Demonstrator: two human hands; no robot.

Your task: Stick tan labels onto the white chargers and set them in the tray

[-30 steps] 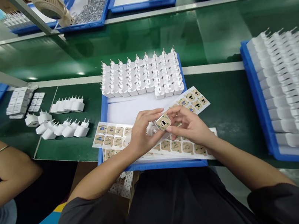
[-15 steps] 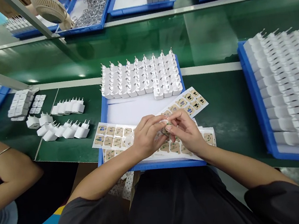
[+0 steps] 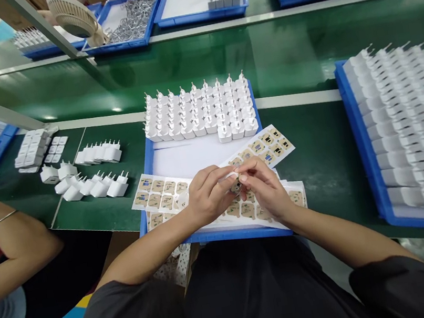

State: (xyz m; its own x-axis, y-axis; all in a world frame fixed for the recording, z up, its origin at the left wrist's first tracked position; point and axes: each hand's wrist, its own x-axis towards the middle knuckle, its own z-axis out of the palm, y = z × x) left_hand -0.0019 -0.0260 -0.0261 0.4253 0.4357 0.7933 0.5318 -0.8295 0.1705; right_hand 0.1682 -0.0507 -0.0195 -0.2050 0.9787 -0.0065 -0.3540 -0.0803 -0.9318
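My left hand (image 3: 210,194) and my right hand (image 3: 266,188) meet over the front of a blue tray (image 3: 148,160), fingers pinched together. Between the fingertips is a small piece with a beige, dark-marked face (image 3: 236,186); the fingers cover most of it, so its full shape is hidden. Under and beside my hands lie white sheets of printed beige stickers: one sheet (image 3: 159,193) by my left wrist, another (image 3: 269,145) slanting past my right fingers, and more (image 3: 247,211) beneath. Rows of white plug chargers (image 3: 197,111) stand prongs up at the tray's back.
Loose white chargers (image 3: 98,185) and stacked flat white pieces (image 3: 33,148) lie on the green table at left, near another person's arm (image 3: 11,231). A tray full of white housings (image 3: 412,139) stands at right. Beyond the green ledge are a fan (image 3: 73,17) and a tray of metal parts (image 3: 133,22).
My fingers have shifted slightly around the small piece, and more of its dark-marked face shows. The whole view has moved a little; the sheets and chargers stay in place.
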